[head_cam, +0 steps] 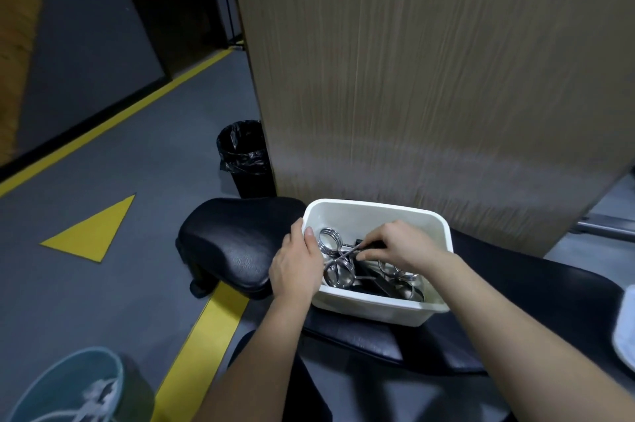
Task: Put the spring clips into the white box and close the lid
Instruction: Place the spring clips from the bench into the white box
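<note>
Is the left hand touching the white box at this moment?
Touching. In the head view the left hand wraps the near-left rim of the white box, thumb hooked over the edge, with no gap between palm and wall.

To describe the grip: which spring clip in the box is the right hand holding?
The upper-left spring clip: right hand pinches its black handle; the others lie untouched.
</note>
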`<act>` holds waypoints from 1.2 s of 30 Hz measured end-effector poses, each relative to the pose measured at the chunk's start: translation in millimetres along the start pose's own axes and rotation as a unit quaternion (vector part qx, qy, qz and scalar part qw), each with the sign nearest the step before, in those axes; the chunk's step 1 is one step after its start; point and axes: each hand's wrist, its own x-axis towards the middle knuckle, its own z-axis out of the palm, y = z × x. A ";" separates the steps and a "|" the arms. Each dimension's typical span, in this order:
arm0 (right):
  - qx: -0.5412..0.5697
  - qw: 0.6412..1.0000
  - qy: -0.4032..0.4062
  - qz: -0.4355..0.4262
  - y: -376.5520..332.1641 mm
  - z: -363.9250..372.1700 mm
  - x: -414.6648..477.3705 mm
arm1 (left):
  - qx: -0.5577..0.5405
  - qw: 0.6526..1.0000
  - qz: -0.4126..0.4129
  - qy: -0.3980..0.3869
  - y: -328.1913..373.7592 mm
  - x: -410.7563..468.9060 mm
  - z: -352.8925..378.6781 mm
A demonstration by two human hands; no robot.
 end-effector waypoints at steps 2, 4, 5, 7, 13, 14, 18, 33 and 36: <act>0.012 1.000 0.000 0.013 -1.2 2.1 7.0 | 0.000 1.000 -0.002 0.000 1.4 0.4 0.2; -0.045 0.999 0.010 0.016 -4.9 3.2 11.6 | 0.000 1.000 -0.002 0.000 2.8 0.9 0.6; -0.112 0.993 0.019 0.016 -9.9 4.6 13.0 | 0.001 1.000 -0.003 -0.001 3.3 0.8 0.1; -0.217 0.975 0.045 0.029 -23.2 8.7 15.0 | 0.001 1.000 -0.005 -0.003 3.8 0.8 -0.6; -0.185 0.972 0.095 0.108 -19.1 43.4 5.7 | 0.000 1.000 -0.004 -0.006 4.6 -1.8 -2.3; -0.157 0.976 0.093 0.116 -14.8 48.4 2.3 | -0.002 1.000 -0.004 -0.007 4.6 -1.7 -2.1; -0.039 0.992 0.018 0.121 -7.0 42.2 -1.3 | -0.009 1.000 -0.003 -0.008 4.8 -2.0 -2.8; 0.201 0.890 0.153 0.378 49.7 17.5 -56.0 | 0.011 0.999 -0.022 -0.021 0.7 4.7 1.1; 0.234 0.885 0.182 0.360 51.6 19.5 -58.9 | -0.005 0.999 -0.022 -0.033 1.9 7.9 -2.4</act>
